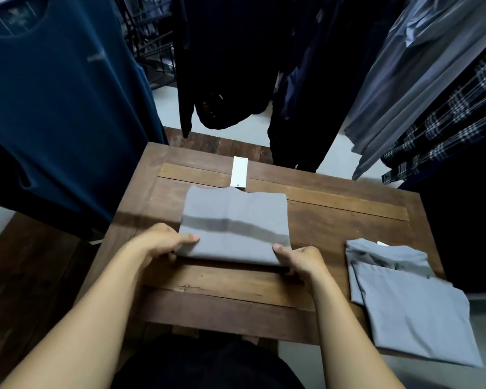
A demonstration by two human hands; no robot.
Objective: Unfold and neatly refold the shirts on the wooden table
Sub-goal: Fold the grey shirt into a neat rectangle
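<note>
head view: grey shirt (233, 228) neatly folded

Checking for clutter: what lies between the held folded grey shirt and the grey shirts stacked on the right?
Head view: only bare brown wooden table between folded grey shirt and grey shirt stack.

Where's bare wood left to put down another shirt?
Bare table shows between the folded grey shirt and the grey stack, and beyond that stack, far right. Crowded: left hand and right hand grip the shirt's near edge; the stack overhangs the near right corner.
</note>
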